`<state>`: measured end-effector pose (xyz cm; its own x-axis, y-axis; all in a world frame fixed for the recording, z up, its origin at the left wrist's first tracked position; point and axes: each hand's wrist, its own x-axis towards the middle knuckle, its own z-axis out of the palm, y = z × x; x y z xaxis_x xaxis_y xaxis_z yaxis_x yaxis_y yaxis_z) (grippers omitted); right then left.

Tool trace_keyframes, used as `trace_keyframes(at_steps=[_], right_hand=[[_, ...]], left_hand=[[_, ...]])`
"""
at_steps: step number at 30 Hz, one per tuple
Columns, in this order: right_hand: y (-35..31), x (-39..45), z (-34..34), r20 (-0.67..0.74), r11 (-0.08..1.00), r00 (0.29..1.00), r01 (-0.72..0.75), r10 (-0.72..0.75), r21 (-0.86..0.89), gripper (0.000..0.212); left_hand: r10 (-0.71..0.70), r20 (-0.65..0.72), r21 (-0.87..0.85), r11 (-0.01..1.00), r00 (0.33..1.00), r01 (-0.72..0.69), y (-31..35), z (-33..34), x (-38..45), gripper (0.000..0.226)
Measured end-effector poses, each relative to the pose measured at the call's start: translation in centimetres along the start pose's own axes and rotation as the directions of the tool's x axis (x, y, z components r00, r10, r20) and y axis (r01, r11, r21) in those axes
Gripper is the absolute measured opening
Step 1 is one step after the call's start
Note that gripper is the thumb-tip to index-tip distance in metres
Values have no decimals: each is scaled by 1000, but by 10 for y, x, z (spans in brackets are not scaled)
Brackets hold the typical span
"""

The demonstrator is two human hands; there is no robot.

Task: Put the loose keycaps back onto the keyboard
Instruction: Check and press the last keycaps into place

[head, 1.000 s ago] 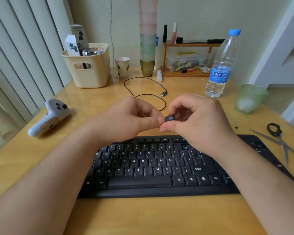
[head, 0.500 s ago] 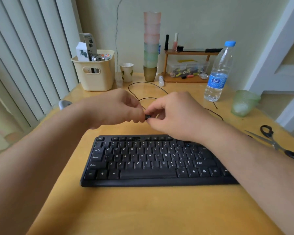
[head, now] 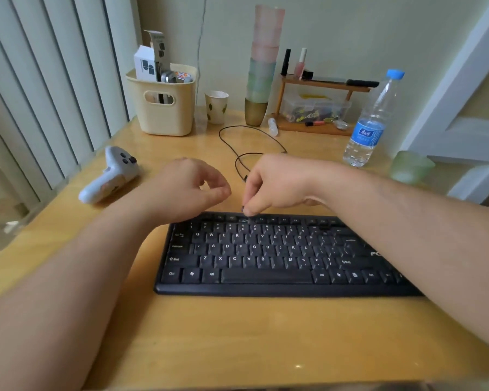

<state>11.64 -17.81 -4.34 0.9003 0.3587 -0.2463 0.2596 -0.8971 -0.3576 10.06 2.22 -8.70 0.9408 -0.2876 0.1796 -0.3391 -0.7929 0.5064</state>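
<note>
One keycap [head: 242, 208] in hand; no others seen loose on the counter [head: 237, 334].

Keyboard [head: 266, 255]: black, lying square on the counter before the person. Letter rows appear filled. A gap shows in the top function row, just under the right fingertips, pale at its centre. Other gaps, if any, are too blurred or hidden by the right forearm to tell.

Progress, as judged: most caps seated; at least this one left to press home. Step in hand: lowering the cap to its socket.

Right hand [head: 277, 184]: grip nearly closed, thumb and forefinger pinched on the small dark keycap, of which only an edge shows at the fingertips. Held just above the keyboard's top row; whether it touches the board cannot be told.

Left hand [head: 189, 187]: grip loosely curled, thumb and forefinger near each other, nothing seen in it. Hovering beyond the keyboard's upper-left corner, apart from the right hand.
</note>
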Motion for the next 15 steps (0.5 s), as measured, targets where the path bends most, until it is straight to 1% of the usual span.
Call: trace_keyframes(at_steps=[3, 8, 12, 15], right_hand=[[-1, 5, 2, 84, 996, 994, -74, 71, 43, 8], [-5, 3, 4, 101, 993, 990, -104, 97, 62, 8], [-11, 1, 7, 50, 995, 994, -99, 99, -7, 9], [-19, 2, 7, 49, 987, 994, -94, 101, -129, 7]], left_hand=[[37, 78, 50, 998, 996, -41, 0, 8, 2, 13], [43, 88, 34, 998, 995, -46, 0, 11, 4, 20], [36, 121, 16, 999, 992, -38, 0, 13, 3, 18], [33, 125, -1, 999, 992, -33, 1, 14, 2, 15]])
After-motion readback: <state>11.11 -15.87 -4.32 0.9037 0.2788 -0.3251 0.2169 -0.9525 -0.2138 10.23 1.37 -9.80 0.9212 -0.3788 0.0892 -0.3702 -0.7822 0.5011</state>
